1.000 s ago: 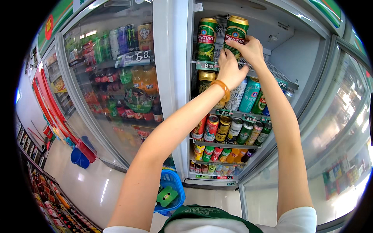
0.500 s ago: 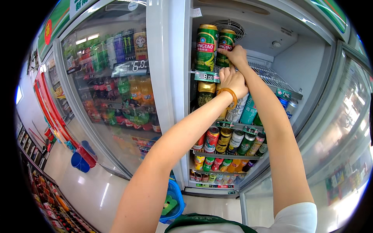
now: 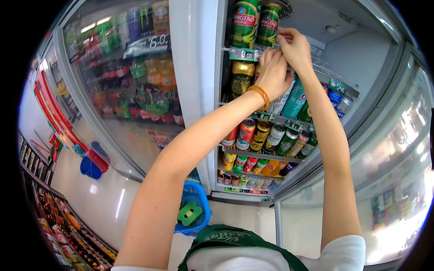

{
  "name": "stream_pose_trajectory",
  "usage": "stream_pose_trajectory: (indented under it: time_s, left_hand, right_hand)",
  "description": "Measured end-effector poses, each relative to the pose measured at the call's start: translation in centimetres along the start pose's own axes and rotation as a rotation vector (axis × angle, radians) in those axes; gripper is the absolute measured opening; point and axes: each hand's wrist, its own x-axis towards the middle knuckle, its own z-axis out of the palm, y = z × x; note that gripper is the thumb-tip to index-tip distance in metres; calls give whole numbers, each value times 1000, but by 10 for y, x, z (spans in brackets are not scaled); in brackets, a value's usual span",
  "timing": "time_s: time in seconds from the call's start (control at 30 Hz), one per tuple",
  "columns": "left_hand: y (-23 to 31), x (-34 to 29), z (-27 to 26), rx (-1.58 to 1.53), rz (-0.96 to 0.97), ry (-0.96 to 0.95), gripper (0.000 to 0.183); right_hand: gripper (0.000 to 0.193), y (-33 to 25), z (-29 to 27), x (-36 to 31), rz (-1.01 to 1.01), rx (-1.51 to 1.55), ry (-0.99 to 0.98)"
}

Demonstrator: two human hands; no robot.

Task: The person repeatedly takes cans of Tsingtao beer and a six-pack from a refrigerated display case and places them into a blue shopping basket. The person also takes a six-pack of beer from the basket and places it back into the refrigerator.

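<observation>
Two tall green beer cans stand side by side on the top shelf of an open upright cooler, the left can (image 3: 245,25) and the right can (image 3: 269,26). My right hand (image 3: 296,49) is just right of the right can, its fingers bent inward at the shelf front. My left hand (image 3: 274,74) is lower, wearing an amber bangle (image 3: 261,95), with its fingers curled up at the front edge of that shelf beside a price tag (image 3: 244,55). What either hand grips is hidden. A dark can with a gold top (image 3: 242,79) and a teal can (image 3: 296,99) stand below.
Lower shelves carry rows of cans (image 3: 266,137) and small bottles. A closed glass door (image 3: 122,81) is at left, the open door (image 3: 343,180) at right. A blue basket (image 3: 205,210) holding a green piece (image 3: 189,213) stands on the floor. A blue bucket (image 3: 90,167) is farther left.
My right hand has come off the right can and moved right and down to the shelf front. My left hand stays at the shelf edge. The view has tilted downward.
</observation>
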Motion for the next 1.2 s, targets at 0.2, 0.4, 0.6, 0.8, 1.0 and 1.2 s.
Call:
stream_pose_trajectory:
  time_s: [0.2, 0.4, 0.6, 0.8, 1.0, 1.2]
  left_hand:
    - [31, -106, -74, -335, -62, -65, 47]
    - [0, -313, -217, -80, -691, -78, 24]
    - [-32, -499, -336, 75, -1239, -103, 24]
    - [-29, -657, -388, 185, -1600, 28, 25]
    - [-9, -820, -360, 342, -1878, 1, 29]
    - [17, -904, -334, 477, -2239, -17, 49]
  right_hand:
    - [27, -64, -5, -141, 59, 292, -226]
    - [30, -103, 135, -281, 157, 516, -882]
    - [29, -112, 300, -429, 247, 656, -1267]
    - [25, -112, 430, -591, 257, 510, -1435]
    - [37, -59, 478, -744, 380, 173, -1619]
    - [44, -34, 471, -837, 430, -96, -1625]
